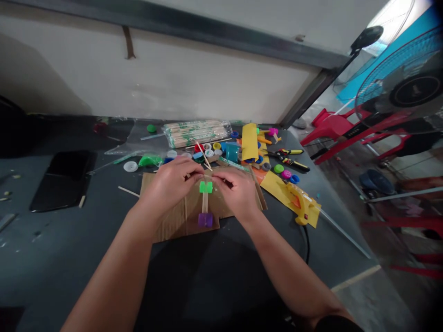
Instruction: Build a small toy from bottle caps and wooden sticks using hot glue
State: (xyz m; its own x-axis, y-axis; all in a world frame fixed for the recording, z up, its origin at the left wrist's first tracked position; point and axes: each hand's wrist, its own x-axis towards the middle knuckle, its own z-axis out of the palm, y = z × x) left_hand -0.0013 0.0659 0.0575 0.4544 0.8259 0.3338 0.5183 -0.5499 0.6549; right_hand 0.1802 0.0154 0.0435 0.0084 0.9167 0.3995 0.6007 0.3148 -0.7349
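Fingers (195, 172) of the left hand (173, 182) and right hand (240, 190) are pinching a thin pale strip (208, 176) between them, tips nearly meeting, above the far part of a brown cardboard sheet (171, 223). A stick assembly (205, 203) is lying just on the near side of the fingertips, its long axis running straight toward the near edge of the dark surface (110, 267), crosswise to the strip. Its green plastic piece (206, 187) is sitting closest to the fingers, its purple plastic piece (205, 220) farthest. Neither hand is standing clearly nearer; whether strip and assembly are touching, one cannot tell. Toward the surface's right edge, a yellow glue gun (302, 208) is resting.
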